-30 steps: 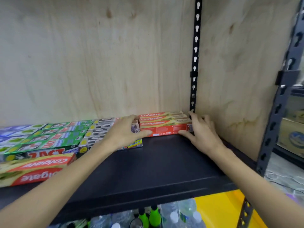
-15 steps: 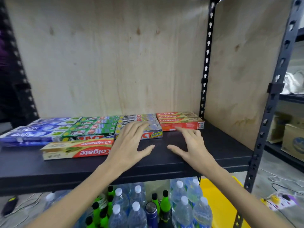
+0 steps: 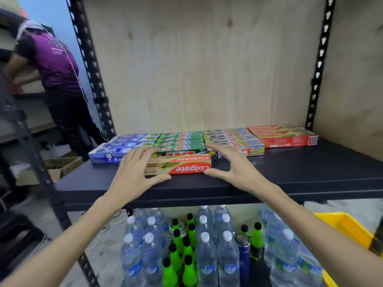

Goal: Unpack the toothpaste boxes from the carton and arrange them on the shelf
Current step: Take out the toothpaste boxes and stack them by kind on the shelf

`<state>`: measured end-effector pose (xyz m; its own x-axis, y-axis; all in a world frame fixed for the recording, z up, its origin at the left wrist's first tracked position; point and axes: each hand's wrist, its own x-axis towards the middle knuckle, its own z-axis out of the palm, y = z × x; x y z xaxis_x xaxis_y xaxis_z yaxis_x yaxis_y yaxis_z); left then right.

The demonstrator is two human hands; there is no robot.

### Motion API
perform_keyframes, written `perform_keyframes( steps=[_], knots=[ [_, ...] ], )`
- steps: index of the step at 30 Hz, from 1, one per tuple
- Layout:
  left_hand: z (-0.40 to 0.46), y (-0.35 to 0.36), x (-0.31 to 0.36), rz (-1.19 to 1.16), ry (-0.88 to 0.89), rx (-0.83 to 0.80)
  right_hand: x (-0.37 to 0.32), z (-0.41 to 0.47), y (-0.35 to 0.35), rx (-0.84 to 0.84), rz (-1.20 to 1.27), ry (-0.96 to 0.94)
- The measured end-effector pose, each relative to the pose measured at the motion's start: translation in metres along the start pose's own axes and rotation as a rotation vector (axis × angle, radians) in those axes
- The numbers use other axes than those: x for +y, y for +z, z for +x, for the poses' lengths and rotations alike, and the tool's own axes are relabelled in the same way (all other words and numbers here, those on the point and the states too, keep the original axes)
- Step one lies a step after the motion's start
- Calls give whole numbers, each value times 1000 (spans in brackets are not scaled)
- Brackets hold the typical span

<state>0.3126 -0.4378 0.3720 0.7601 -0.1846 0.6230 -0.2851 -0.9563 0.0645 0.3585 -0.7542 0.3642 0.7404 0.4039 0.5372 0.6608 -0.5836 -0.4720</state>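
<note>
A long cardboard Colgate box (image 3: 178, 165), red and tan with glossy print, is lying upside-down on the matte black shelf (image 3: 300, 172), just in front of the rows of toothpaste boxes (image 3: 207, 138). The left hand (image 3: 134, 172) is covering its left end, fingers (image 3: 143, 155) spread and relaxed; the right hand (image 3: 232, 164) is hovering at its right end, fingers straight, gripping nothing. Plastic water bottles (image 3: 207, 255) are standing below, partly cut off.

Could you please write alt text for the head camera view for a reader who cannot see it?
Two bare hands, left hand and right hand, reach with spread fingers to either end of a loose Colgate box on a black shelf. Behind it, toothpaste boxes lie in rows; water bottles stand below.
</note>
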Motion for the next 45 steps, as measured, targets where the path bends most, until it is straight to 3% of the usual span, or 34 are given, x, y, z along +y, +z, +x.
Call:
perform_keyframes(
  steps=[7,19,28,31,34,38,41,45],
  knots=[
    [-1,6,-33,-359,-159,-75,6,18,10,-127,-28,48],
    [-8,-6,-20,-447,-139,-137,-11,-13,-13,-126,190,163],
    [-44,-5,49,-532,-487,144,-29,-51,-13,-52,187,132],
    [-55,1,75,-502,-505,157,-35,-59,-10,-34,190,151],
    [-65,4,100,-510,-519,52,-44,-67,-3,3,248,158],
    [-81,-3,126,-717,-374,-36,-56,-77,13,89,361,143],
    [-90,-9,137,-737,-302,-38,-66,-81,22,114,451,134],
    [-91,-10,132,-750,-363,20,-76,-83,27,113,548,133]
  ],
)
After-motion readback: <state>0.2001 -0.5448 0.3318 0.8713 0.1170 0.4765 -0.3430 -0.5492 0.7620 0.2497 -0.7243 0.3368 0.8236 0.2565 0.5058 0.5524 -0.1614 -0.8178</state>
